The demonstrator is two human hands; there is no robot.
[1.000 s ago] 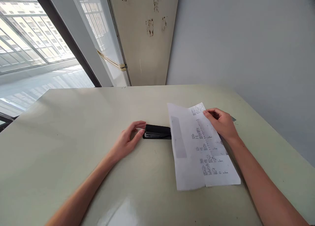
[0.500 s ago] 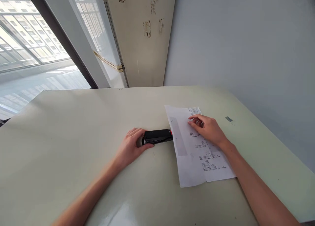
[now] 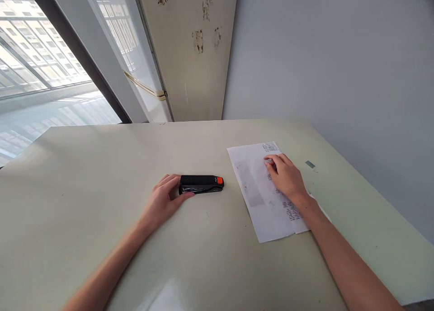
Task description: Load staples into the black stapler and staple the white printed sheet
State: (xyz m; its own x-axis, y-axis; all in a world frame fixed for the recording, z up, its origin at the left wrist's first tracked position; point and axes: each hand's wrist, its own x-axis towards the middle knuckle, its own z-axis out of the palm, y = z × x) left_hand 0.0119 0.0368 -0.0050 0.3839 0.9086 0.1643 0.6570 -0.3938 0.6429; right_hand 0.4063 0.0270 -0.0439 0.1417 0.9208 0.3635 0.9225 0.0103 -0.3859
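Note:
A black stapler (image 3: 200, 184) with an orange-red patch at its right end lies on the pale table. My left hand (image 3: 166, 195) grips its left end, thumb along the near side and fingers round the far side. To the right, apart from the stapler, is a white sheet of paper (image 3: 249, 189) with printed text on its right part; a second sheet seems to lie with it. Resting over the paper is my right hand (image 3: 286, 175), thumb and fingers curled towards each other. Whether it pinches anything there I cannot make out.
The pale table (image 3: 101, 211) fills the lower view. A small grey strip (image 3: 309, 164) lies on it right of the paper. Behind stand a grey wall (image 3: 322, 53), a stained cream panel (image 3: 193, 76) and a window (image 3: 34, 53) at the left.
My left hand has drawn the stapler left, out from under the paper's edge, so its orange-red end now shows. The paper has turned slightly and lies flatter; my right hand remains over it.

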